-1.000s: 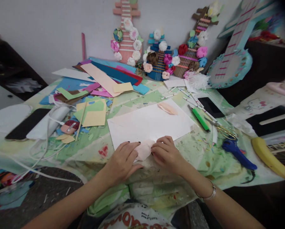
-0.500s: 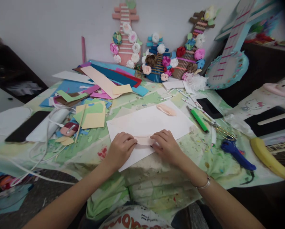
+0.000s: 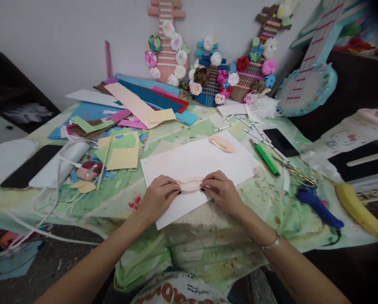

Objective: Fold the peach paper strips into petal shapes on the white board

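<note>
Between my two hands stretches a strip of pale pink crepe-like paper point(image 3: 190, 184), its long edges uneven. My left hand point(image 3: 161, 195) pinches the strip's left end between thumb and fingers. At the other end, my right hand point(image 3: 222, 192) grips it the same way. Beneath lies a large white sheet point(image 3: 172, 213), set at an angle on the table. A folded, petal-like piece of pale pink paper point(image 3: 222, 144) rests near the sheet's upper right. A faint pale pink layer point(image 3: 169, 162) seems to cover part of the sheet's left side.
A green cutter point(image 3: 266, 159), gold-handled scissors point(image 3: 303, 173) and a blue glue gun point(image 3: 318, 207) lie to the right, beside a banana point(image 3: 361, 213). Paper scraps point(image 3: 122, 157), a phone point(image 3: 32, 166) and white cables point(image 3: 57, 190) sit left. Flower-decorated paper instruments point(image 3: 209, 80) lean at the back.
The strip between my hands has opened slightly, showing more of its wavy upper edge. Both hands stay nearly in place, fingers still pinching. The camera view has shifted a little.
</note>
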Action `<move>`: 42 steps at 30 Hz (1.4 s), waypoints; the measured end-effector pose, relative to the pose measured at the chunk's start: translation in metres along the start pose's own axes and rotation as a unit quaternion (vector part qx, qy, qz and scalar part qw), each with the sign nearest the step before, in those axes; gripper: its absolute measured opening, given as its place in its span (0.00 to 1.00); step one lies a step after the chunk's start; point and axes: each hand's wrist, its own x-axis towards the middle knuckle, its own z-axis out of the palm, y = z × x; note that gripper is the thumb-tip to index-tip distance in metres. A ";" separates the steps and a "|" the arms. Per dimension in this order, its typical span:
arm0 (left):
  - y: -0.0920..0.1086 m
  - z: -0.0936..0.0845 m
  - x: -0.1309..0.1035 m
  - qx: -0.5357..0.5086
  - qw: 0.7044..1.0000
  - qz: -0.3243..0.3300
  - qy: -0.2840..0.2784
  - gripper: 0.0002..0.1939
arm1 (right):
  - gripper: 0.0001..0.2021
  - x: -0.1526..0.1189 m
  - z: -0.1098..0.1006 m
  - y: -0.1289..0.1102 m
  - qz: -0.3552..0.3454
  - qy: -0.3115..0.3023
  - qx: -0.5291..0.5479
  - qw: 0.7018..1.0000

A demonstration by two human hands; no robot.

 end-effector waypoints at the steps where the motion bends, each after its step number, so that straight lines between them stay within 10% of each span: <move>1: 0.000 0.000 0.000 -0.007 1.000 -0.007 -0.001 0.07 | 0.06 0.001 0.000 0.000 0.010 -0.005 0.003 1.000; 20: 0.004 0.003 0.003 -0.031 0.990 -0.139 -0.021 0.04 | 0.03 0.012 -0.001 -0.009 0.153 -0.061 0.019 0.986; 42: 0.009 0.006 0.008 0.002 0.988 -0.149 -0.029 0.05 | 0.06 0.017 0.008 -0.014 0.192 -0.033 0.001 0.981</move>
